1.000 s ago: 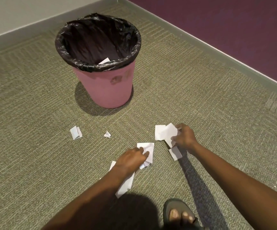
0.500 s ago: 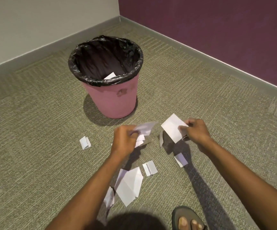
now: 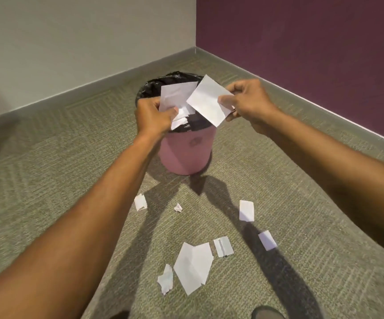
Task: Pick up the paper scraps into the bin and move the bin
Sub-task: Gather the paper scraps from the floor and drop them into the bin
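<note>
Olive-grey carpet (image 3: 48,171) covers the floor, running to a corner where a pale wall (image 3: 71,42) meets a purple wall (image 3: 313,54).

Count: one pink bin (image 3: 186,153) with a black liner (image 3: 154,88), standing on the carpet near that corner. Seven paper scraps lie on the carpet nearer the camera: a folded piece (image 3: 140,202), a tiny crumpled bit (image 3: 178,207), a rectangle (image 3: 246,210), a small slip (image 3: 267,240), a creased strip (image 3: 223,246), the largest sheet (image 3: 194,265) and a crumpled piece (image 3: 166,279) touching its left edge. Two feet show at the bottom edge.

Left hand (image 3: 154,116): fingers and thumb closed tight on a bunch of white scraps (image 3: 174,97), held over the bin mouth. Right hand (image 3: 248,100): thumb and fingers pinched on the edge of a single white sheet (image 3: 208,100), also over the bin opening and overlapping the left hand's bunch.

Change since half a second ago: both hands have risen from above the carpet in front of the bin to over its rim, carrying the same papers. The view has tilted up, showing more of both walls. Scraps on the carpet are unmoved.
</note>
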The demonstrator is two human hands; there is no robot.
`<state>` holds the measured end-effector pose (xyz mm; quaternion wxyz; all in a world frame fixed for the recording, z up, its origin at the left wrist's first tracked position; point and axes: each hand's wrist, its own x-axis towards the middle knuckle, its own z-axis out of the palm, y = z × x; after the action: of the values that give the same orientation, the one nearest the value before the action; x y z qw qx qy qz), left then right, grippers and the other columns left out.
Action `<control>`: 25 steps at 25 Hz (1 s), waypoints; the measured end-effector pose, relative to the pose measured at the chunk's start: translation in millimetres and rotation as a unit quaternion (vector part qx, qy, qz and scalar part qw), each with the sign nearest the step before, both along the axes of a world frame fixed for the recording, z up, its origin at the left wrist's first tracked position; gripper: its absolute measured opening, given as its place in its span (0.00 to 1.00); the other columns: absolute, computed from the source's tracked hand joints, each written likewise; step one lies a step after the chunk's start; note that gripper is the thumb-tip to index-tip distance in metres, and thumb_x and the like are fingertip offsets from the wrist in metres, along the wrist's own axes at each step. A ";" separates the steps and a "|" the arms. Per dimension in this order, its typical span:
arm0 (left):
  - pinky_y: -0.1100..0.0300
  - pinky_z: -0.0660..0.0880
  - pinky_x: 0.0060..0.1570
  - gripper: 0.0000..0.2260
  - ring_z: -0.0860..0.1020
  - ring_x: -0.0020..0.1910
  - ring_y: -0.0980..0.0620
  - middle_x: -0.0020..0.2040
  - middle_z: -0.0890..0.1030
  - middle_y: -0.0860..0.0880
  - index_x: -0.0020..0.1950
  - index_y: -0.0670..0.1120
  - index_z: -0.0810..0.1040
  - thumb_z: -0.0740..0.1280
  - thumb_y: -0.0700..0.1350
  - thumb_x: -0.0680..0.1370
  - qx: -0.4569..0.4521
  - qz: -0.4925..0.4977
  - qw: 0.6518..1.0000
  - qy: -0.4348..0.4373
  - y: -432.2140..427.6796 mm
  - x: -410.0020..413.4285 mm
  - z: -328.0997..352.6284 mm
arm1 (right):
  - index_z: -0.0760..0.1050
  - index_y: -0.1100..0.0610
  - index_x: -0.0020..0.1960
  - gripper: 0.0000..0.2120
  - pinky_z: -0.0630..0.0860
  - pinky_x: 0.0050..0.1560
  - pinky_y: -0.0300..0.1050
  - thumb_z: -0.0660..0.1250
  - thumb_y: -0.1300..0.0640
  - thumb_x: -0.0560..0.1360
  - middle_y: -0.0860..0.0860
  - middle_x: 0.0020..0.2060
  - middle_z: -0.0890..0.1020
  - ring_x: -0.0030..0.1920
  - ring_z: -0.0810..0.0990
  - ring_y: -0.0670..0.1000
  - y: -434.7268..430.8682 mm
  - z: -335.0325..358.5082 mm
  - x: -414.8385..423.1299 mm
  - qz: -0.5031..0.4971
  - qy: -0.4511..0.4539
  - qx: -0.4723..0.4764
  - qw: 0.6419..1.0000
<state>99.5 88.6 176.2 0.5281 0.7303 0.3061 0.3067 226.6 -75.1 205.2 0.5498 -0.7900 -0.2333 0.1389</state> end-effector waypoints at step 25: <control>0.48 0.77 0.51 0.11 0.80 0.50 0.42 0.52 0.81 0.38 0.58 0.40 0.78 0.68 0.39 0.76 -0.002 0.089 0.943 0.322 35.5 -137.8 -200.0 | 0.71 0.61 0.67 0.26 0.76 0.56 0.50 0.71 0.49 0.74 0.61 0.62 0.76 0.59 0.77 0.61 -110.9 -229.2 -27.9 0.160 -0.051 -0.544 0.822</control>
<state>-38.3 124.1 -23.8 0.3736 0.7589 0.5239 0.1005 198.7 -186.0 -24.0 -0.0115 -0.9184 -0.2704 0.2886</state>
